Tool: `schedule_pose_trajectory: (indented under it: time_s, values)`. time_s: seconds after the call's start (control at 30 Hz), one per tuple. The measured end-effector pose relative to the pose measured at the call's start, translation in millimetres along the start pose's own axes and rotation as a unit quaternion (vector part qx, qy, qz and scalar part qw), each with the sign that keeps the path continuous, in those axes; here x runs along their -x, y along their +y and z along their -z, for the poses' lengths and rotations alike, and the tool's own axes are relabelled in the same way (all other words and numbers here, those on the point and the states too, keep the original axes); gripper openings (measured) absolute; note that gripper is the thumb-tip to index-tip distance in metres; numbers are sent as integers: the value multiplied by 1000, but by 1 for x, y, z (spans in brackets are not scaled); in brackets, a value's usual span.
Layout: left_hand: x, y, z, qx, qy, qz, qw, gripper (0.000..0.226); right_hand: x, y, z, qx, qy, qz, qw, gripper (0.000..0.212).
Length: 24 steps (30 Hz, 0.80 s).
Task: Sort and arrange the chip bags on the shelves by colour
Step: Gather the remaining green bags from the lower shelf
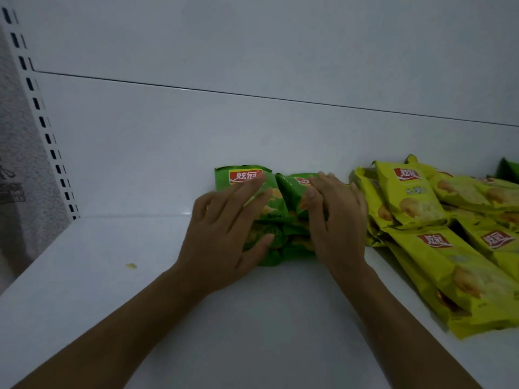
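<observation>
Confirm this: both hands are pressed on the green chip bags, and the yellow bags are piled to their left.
Wrong side. The head view shows the left hand and right hand on the green chip bags, but the yellow bags are piled to their right.

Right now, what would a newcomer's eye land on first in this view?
Two hands, left hand and right hand, pressing flat on a small cluster of green chip bags mid-shelf. Next, the sprawling heap of yellow chip bags at the right. A tiny yellow crumb lies on the white shelf at left.
</observation>
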<state>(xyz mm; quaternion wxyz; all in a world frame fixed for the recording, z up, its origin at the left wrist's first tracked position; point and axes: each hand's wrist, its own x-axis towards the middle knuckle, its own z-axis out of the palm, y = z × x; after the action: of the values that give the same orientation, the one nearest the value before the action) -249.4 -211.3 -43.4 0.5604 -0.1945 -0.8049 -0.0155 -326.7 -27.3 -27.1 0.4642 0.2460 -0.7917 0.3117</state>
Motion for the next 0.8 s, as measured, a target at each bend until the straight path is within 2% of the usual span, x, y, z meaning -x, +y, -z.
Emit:
schedule_pose_trajectory:
  time_s: [0.13,0.23,0.3,0.4,0.57,0.7,0.8]
  values:
    - [1,9,4,-4,-32,-50,998,54,-2,-8,3,-1,46,26,999,33]
    - [3,10,11,-25,-75,-39,996,56,1,-19,6,-1,22,33,999,35]
    - [7,14,21,-19,-137,-29,990,57,0,-29,15,-5,-3,33,999,37]
    - [14,29,43,4,-199,10,980,53,9,-44,44,-68,-29,20,997,40]
    - [1,93,88,1,-160,65,985,44,81,-43,119,-200,-62,30,977,42]
    - [-1,171,114,7,-134,137,982,44,130,-22,170,-256,-94,100,957,37]
    - [19,229,130,-7,-139,178,974,45,159,-4,190,-293,-87,136,942,31]
